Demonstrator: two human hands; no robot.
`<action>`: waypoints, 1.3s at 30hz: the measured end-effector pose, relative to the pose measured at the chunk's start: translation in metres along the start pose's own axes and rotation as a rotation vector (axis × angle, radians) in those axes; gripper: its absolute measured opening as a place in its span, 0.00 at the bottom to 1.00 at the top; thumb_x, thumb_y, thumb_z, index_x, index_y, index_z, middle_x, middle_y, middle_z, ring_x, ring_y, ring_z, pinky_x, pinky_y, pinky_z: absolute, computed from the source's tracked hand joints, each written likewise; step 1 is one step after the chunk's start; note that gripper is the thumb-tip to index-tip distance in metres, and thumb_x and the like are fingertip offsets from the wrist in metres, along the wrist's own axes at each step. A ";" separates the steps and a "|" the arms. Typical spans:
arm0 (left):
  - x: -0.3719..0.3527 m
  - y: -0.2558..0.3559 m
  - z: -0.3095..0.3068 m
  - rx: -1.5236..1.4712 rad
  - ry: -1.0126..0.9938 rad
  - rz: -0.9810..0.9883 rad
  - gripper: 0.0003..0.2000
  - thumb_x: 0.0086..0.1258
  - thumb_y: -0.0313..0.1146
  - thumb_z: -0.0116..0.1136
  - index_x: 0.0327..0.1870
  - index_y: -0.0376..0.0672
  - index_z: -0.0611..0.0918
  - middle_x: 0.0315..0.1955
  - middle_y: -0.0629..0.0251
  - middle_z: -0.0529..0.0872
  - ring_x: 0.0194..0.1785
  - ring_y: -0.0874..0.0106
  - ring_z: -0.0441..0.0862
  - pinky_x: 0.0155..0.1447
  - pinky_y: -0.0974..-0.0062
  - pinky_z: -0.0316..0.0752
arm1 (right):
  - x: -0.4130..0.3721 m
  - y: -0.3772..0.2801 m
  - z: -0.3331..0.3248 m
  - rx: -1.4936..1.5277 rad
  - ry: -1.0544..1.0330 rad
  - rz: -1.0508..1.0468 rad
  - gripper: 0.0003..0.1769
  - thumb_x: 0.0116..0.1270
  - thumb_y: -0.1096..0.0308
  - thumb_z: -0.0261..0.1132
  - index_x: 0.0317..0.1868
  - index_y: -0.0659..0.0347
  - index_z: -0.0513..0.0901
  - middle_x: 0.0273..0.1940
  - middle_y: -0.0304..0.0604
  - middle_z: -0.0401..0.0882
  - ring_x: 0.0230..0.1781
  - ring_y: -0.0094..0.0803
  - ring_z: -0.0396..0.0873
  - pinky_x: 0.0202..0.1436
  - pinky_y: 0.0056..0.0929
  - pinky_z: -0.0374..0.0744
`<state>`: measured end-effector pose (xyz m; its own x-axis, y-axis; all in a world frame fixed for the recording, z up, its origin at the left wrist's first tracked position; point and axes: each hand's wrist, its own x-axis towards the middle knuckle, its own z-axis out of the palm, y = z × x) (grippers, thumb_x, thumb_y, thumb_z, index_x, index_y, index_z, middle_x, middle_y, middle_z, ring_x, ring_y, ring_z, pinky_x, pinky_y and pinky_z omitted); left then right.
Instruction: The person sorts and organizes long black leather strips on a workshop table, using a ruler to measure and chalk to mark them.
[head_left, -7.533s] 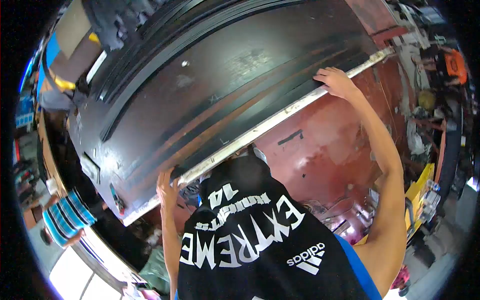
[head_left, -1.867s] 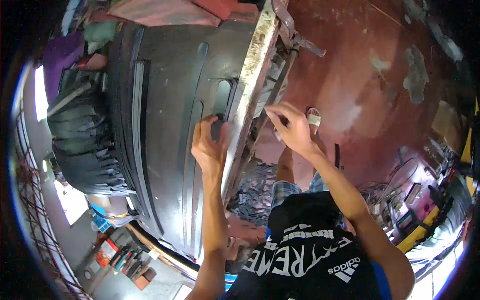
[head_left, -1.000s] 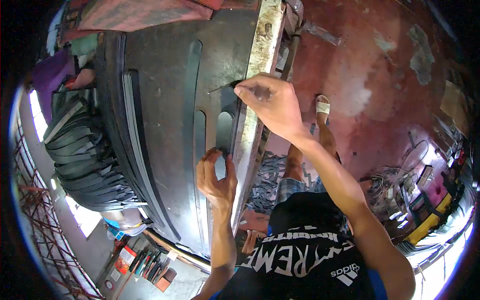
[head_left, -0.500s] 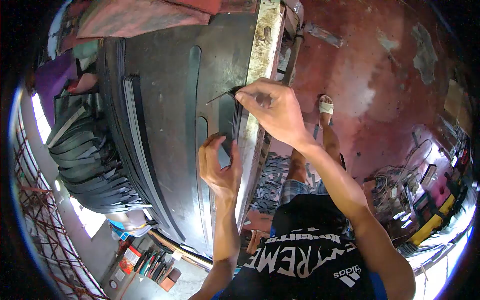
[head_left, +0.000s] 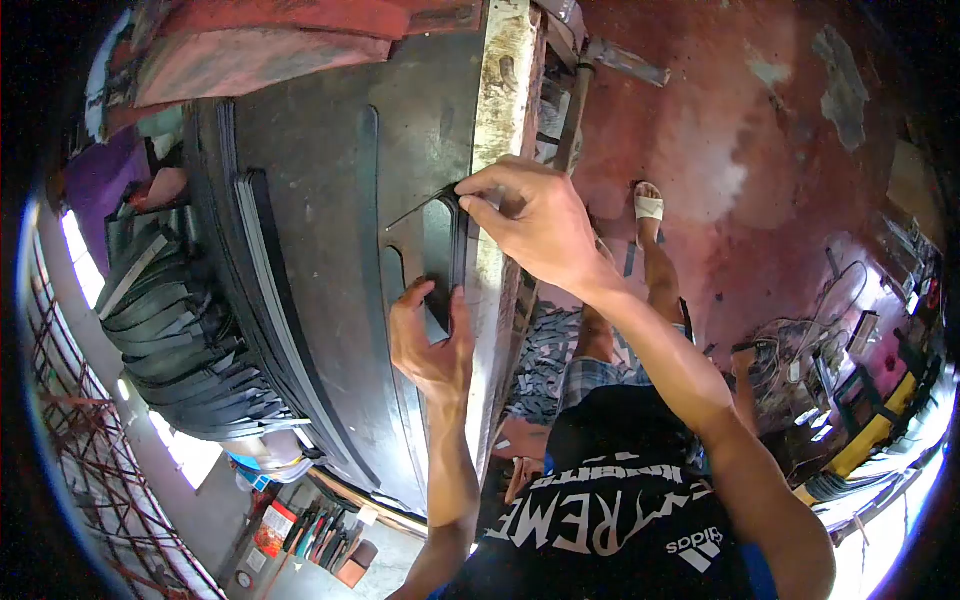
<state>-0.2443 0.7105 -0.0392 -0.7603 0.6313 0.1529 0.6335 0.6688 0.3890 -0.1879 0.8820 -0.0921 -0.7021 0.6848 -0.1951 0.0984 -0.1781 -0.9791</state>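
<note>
A short stack of dark, flat strips (head_left: 438,240) with a rounded far end lies near the edge of the dark worktable (head_left: 320,240). My left hand (head_left: 432,350) curls round the near part of the stack, thumb on one side and fingers on the other. At the stack's far end, my right hand (head_left: 535,225) pinches with thumb and forefinger. A thin dark piece (head_left: 415,211) juts out to the left from that pinch; whether it is a tool or a strip is unclear. Longer strips (head_left: 370,170) with rounded ends lie left of the stack.
Long dark strips (head_left: 275,270) run along the table's left part, beside a large heap of strips (head_left: 175,330). Reddish sheets (head_left: 270,60) lie at the far end. A worn pale rail (head_left: 503,100) borders the table's right side. Scraps (head_left: 545,355) lie below it.
The table and both hands have shifted slightly left in view. The right hand's pinch and left hand's hold look much the same, and the stack's rounded end shows more clearly.
</note>
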 end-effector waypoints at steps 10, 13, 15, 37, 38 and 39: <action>0.004 0.009 0.004 -0.009 -0.032 -0.055 0.18 0.59 0.28 0.75 0.49 0.37 0.81 0.40 0.55 0.87 0.41 0.65 0.84 0.50 0.69 0.78 | -0.008 0.000 -0.008 0.038 0.114 -0.040 0.08 0.65 0.71 0.68 0.43 0.63 0.87 0.40 0.49 0.86 0.37 0.42 0.86 0.39 0.34 0.83; 0.008 0.013 0.009 0.046 -0.014 -0.097 0.21 0.58 0.29 0.76 0.51 0.37 0.81 0.41 0.56 0.86 0.43 0.65 0.83 0.51 0.69 0.77 | -0.013 0.008 -0.021 0.079 0.142 0.036 0.08 0.66 0.72 0.68 0.44 0.63 0.87 0.40 0.47 0.85 0.36 0.37 0.86 0.37 0.31 0.83; 0.008 0.011 0.011 -0.013 0.037 -0.126 0.21 0.58 0.30 0.76 0.51 0.37 0.81 0.41 0.57 0.86 0.43 0.66 0.82 0.51 0.69 0.77 | -0.016 0.020 -0.031 0.067 0.167 0.035 0.07 0.66 0.72 0.69 0.44 0.62 0.87 0.39 0.46 0.85 0.35 0.33 0.85 0.37 0.29 0.81; 0.029 0.031 0.018 0.067 0.007 -0.199 0.33 0.55 0.24 0.77 0.64 0.44 0.76 0.39 0.61 0.86 0.43 0.71 0.82 0.51 0.72 0.76 | -0.041 0.105 -0.109 -0.245 0.259 0.268 0.09 0.69 0.67 0.68 0.45 0.60 0.88 0.40 0.43 0.88 0.33 0.31 0.85 0.40 0.27 0.82; 0.031 0.031 0.020 0.056 0.027 -0.173 0.32 0.54 0.24 0.78 0.63 0.42 0.77 0.39 0.60 0.86 0.43 0.69 0.83 0.51 0.71 0.77 | -0.042 0.104 -0.111 -0.247 0.230 0.322 0.09 0.69 0.67 0.67 0.45 0.60 0.88 0.40 0.43 0.88 0.33 0.32 0.86 0.40 0.28 0.83; 0.032 0.031 0.021 0.046 0.048 -0.148 0.31 0.53 0.23 0.78 0.61 0.40 0.77 0.39 0.58 0.86 0.42 0.68 0.83 0.50 0.70 0.78 | -0.043 0.104 -0.112 -0.250 0.201 0.376 0.09 0.69 0.67 0.67 0.45 0.60 0.88 0.41 0.44 0.88 0.34 0.33 0.87 0.40 0.29 0.83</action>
<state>-0.2463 0.7595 -0.0417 -0.8512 0.5058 0.1402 0.5189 0.7710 0.3691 -0.0682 0.9134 -0.1917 -0.4384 0.7326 -0.5206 0.5020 -0.2809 -0.8180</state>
